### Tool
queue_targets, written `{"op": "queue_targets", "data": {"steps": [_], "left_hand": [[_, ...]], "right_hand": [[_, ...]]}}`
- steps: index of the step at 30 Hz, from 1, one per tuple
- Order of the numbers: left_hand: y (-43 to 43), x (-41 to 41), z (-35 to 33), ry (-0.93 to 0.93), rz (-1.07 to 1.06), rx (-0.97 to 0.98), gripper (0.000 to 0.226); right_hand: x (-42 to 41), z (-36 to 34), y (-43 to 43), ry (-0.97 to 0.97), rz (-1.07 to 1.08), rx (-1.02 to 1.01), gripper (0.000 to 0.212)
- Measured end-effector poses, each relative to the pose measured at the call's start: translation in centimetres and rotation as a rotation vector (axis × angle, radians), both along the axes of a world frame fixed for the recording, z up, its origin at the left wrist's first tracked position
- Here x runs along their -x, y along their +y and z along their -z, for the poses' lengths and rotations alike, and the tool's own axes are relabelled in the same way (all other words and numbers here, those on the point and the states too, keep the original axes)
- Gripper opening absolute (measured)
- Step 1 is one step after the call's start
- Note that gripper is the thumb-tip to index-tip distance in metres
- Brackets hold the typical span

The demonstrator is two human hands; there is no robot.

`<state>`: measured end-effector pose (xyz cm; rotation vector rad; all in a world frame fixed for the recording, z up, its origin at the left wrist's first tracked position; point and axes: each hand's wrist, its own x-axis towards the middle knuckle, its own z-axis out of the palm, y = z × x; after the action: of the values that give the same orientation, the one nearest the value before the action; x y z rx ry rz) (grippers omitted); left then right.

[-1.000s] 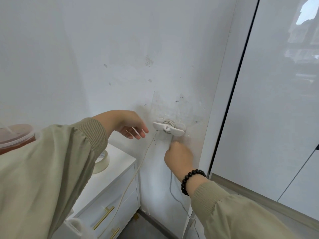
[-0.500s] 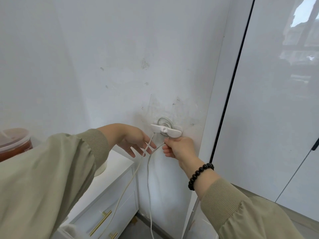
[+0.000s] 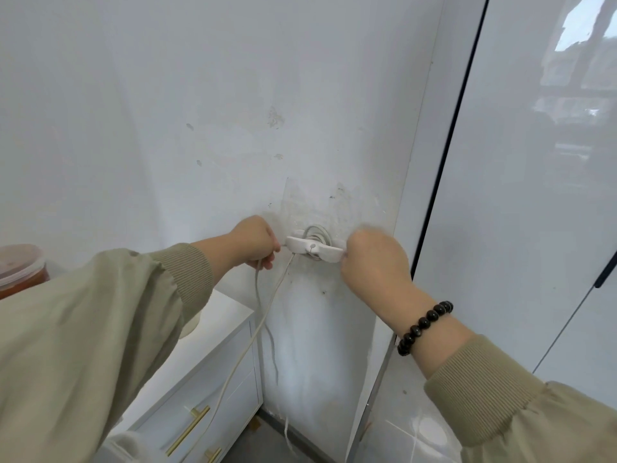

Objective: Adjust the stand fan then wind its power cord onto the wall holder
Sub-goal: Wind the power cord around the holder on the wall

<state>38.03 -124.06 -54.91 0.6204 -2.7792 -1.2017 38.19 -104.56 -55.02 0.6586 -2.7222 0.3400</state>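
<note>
Head view. Change from half a second ago: the left hand [image 3: 255,240] was open with spread fingers left of the wall holder [image 3: 314,249]. Now its fingers are closed round the cord [image 3: 257,332], right beside the holder's left tip. The right hand [image 3: 375,259] was just below the holder, pinching the cord. It has come up to the holder's right tip, fingers curled and hidden behind the back of the hand. It is motion-blurred, so cannot tell what it grips, if anything.

Cord: a few turns already sit behind the holder's bar, with an arc showing above it. One strand drops from the left fist, and another runs from the holder's lower left edge down toward the floor. Judgement: this looks like mid-wind, another loop being carried over the bar. Plenty of slack hangs below the holder, so winding is not finished. The fan is out of view.

Surface and room:
- The holder is stuck on a scuffed white wall [image 3: 167,128].
- Below-left of the holder is a white cabinet [image 3: 230,359] with gold handles.
- Far left of the holder is a lidded container [image 3: 20,272] with red-brown contents.
- Right of the holder is a glossy white panel [image 3: 534,228] with a dark seam.
- Below the holder is a grey tiled floor [image 3: 400,436].
- A black bead bracelet [image 3: 424,325] is on the right wrist.
</note>
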Motion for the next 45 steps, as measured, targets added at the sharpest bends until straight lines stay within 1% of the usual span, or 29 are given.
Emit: {"op": "queue_targets", "data": {"steps": [2,4,5,7,9,10,13,15,16,17,18,20,21,25,27,28,29,31,33,35,37,38,39,41,42,43,44,45], "left_hand": [[0.1,0.2,-0.6,0.085,-0.029,0.030,0.018],[0.1,0.4,-0.9,0.166,-0.032,0.042,0.019],[0.2,0.4,-1.1,0.207,-0.023,0.038,0.019],[0.1,0.4,-1.6,0.281,0.005,0.045,0.021],[-0.1,0.2,-2.1,0.315,0.051,0.113,0.026],[-0.3,0.1,-2.5,0.299,0.088,0.181,0.027],[-1.2,-0.5,-3.5,0.139,0.204,0.476,0.023],[-1.6,-0.7,-4.0,0.074,0.225,0.565,0.026],[-1.7,-0.8,-4.2,0.063,0.227,0.555,0.028],[-1.7,-0.7,-4.4,0.067,0.230,0.494,0.031],[-1.7,-0.7,-4.6,0.085,0.237,0.367,0.034],[-1.8,-1.0,-5.3,0.116,0.279,0.051,0.038],[-1.9,-1.3,-5.7,0.112,0.317,-0.062,0.038],[-2.9,-2.1,-6.3,0.050,0.439,-0.252,0.036],[-3.8,-2.4,-6.5,0.016,0.482,-0.346,0.029],[-4.2,-2.6,-6.6,0.006,0.500,-0.391,0.025],[-4.7,-2.7,-6.6,0.002,0.511,-0.426,0.023],[-5.3,-2.8,-6.2,0.002,0.510,-0.429,0.019],[-5.1,-2.8,-5.7,-0.005,0.527,-0.414,0.018],[-4.3,-2.8,-5.6,0.010,0.540,-0.460,0.016],[-3.4,-2.7,-5.7,0.052,0.526,-0.517,0.017],[-3.1,-2.7,-5.8,0.066,0.526,-0.546,0.015],[-3.0,-2.6,-5.8,0.072,0.532,-0.584,0.013],[-2.9,-2.6,-5.5,0.064,0.546,-0.654,0.016],[-3.1,-2.6,-5.3,0.055,0.548,-0.673,0.019],[-3.2,-2.7,-5.3,0.052,0.552,-0.666,0.020],[-3.3,-2.7,-5.2,0.047,0.568,-0.643,0.015],[-3.2,-3.0,-5.3,0.037,0.592,-0.626,0.009]], "right_hand": [[-0.5,-0.5,-0.3,0.127,-0.013,0.008,0.032],[-0.5,-0.6,-0.8,0.205,-0.052,0.053,0.017],[-0.4,-0.6,-1.1,0.211,-0.072,0.060,0.007],[-0.2,-0.6,-1.9,0.191,-0.104,0.036,0.011],[0.2,-0.1,-2.6,0.172,-0.149,-0.006,0.013],[0.3,0.3,-2.9,0.177,-0.168,-0.032,0.012],[0.6,0.9,-2.9,0.203,-0.206,-0.060,0.014],[0.6,0.8,-2.7,0.192,-0.217,-0.038,0.017],[0.6,0.6,-2.8,0.199,-0.219,-0.034,0.020],[0.6,0.5,-3.0,0.204,-0.210,-0.029,0.024],[0.6,0.2,-3.3,0.201,-0.195,-0.020,0.027],[0.6,-0.3,-3.9,0.193,-0.161,-0.011,0.033],[0.6,-0.5,-4.3,0.197,-0.142,-0.020,0.036],[0.9,-0.9,-5.6,0.226,-0.095,-0.025,0.051],[0.8,-1.1,-6.0,0.236,-0.091,0.005,0.048],[0.6,-1.1,-6.1,0.202,-0.086,0.052,0.045],[0.6,-1.1,-6.1,0.168,-0.069,0.103,0.042],[0.9,-0.8,-6.2,0.095,0.003,0.321,0.036],[1.1,-0.7,-6.1,0.094,0.027,0.481,0.028],[0.9,-1.0,-6.0,0.140,-0.035,0.479,0.025],[0.4,-1.8,-5.4,0.133,-0.069,0.460,0.033],[0.3,-1.9,-5.0,0.099,-0.050,0.488,0.038],[0.7,-1.9,-4.7,0.042,-0.043,0.570,0.042],[1.0,-1.8,-3.9,-0.171,-0.056,0.874,0.041],[0.7,-1.9,-3.7,-0.269,-0.046,0.973,0.038],[0.4,-2.2,-3.5,-0.303,-0.055,0.997,0.035],[0.0,-2.6,-3.4,-0.259,-0.064,0.930,0.032],[-0.4,-3.0,-3.2,-0.165,-0.065,0.808,0.028]]}}
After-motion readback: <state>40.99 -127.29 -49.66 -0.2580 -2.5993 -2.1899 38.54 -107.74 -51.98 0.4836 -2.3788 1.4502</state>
